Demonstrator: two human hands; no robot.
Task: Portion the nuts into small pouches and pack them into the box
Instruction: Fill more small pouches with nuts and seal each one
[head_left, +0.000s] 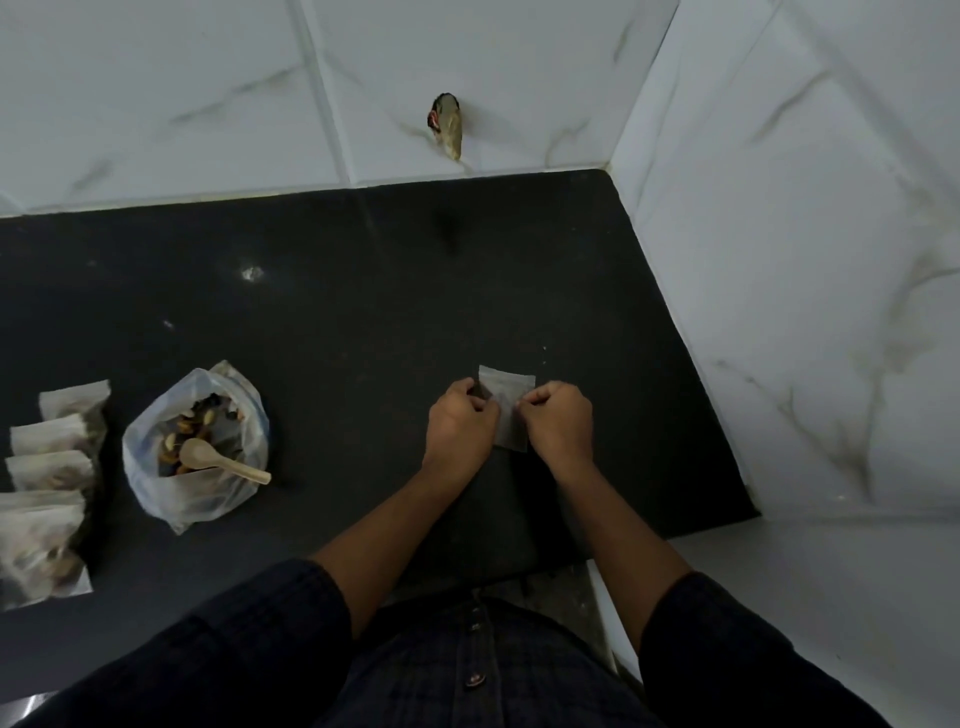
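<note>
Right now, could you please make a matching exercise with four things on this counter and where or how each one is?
Things:
1. small pouch
2. wooden spoon
3. filled pouches
4. bag of nuts

States:
A. lined up at the left edge
B. resting inside the bag
C. pinched by both hands
D. open, standing left of the hands

Pairs: 1-C, 2-B, 3-A, 4-D

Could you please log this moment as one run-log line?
left hand: pinches pouch | right hand: pinches pouch | spoon: in nut bag
</note>
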